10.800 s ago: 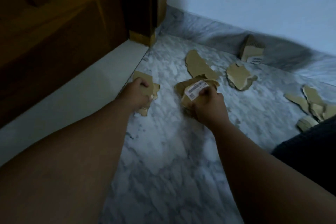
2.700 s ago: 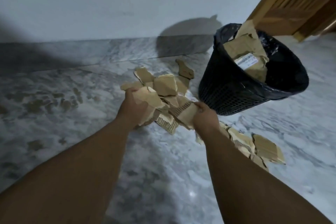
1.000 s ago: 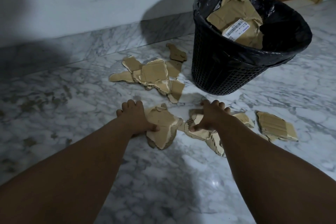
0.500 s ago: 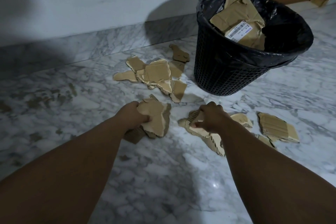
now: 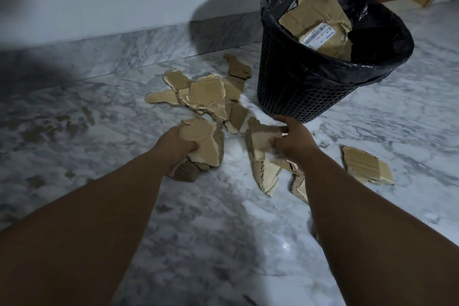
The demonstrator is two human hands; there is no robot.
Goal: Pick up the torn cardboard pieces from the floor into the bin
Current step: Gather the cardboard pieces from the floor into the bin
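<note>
Now left hand (image 5: pixel 172 144) clutches a cardboard wad (image 5: pixel 202 143), right hand (image 5: pixel 294 143) pinches cardboard scraps (image 5: pixel 260 137) just beside the bin (image 5: pixel 298 87)

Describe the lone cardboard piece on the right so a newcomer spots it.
Start at the black bin. On the floor nearer the camera, right of the right hand, lies a flat cardboard piece. It alone lies apart from the other scraps.

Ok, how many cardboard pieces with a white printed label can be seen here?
1. The labelled piece lies in the bin, on top. The floor pile, the stack in the left hand and the bundle in the right hand may hide other labels.
</note>
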